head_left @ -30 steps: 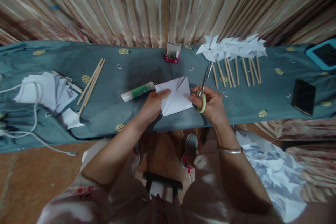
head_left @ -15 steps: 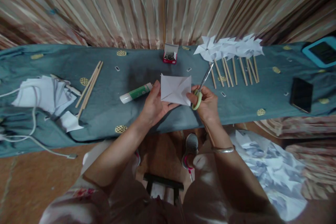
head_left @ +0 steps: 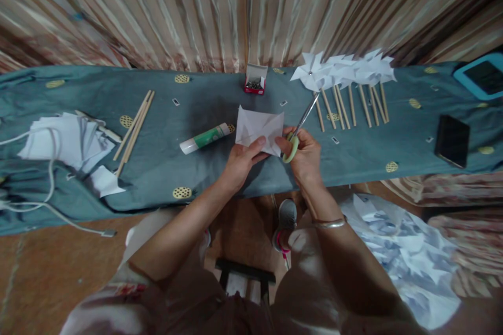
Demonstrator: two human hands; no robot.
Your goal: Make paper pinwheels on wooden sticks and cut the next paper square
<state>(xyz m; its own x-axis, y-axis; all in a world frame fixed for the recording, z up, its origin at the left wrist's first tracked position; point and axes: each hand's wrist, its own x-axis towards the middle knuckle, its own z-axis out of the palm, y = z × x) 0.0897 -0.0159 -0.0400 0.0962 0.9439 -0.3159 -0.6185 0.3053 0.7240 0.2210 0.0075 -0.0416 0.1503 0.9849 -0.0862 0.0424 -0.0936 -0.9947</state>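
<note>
A creased square of white paper (head_left: 259, 124) is held up over the table's front part. My left hand (head_left: 240, 165) pinches its lower edge, thumb on top and fingers underneath. My right hand (head_left: 305, 156) grips a pair of scissors (head_left: 305, 115) by the pale green handles, blades pointing up and away. The right thumb also rests on the paper's lower right corner. Left of the paper lies a green and white glue stick (head_left: 206, 138). Beyond it stands an open red box (head_left: 254, 85) of small metal pins.
Paper pinwheels (head_left: 346, 72) on wooden sticks lie at the back right. At the left are loose sticks (head_left: 135, 125), a paper stack (head_left: 65, 141) and a white cable (head_left: 51, 178). A dark phone (head_left: 451, 141) lies right; a bag of pinwheels (head_left: 408, 256) sits below the table.
My left hand has shifted right along the paper's lower edge, its thumb now on the paper's face. The paper, my right hand and the scissors have moved slightly left.
</note>
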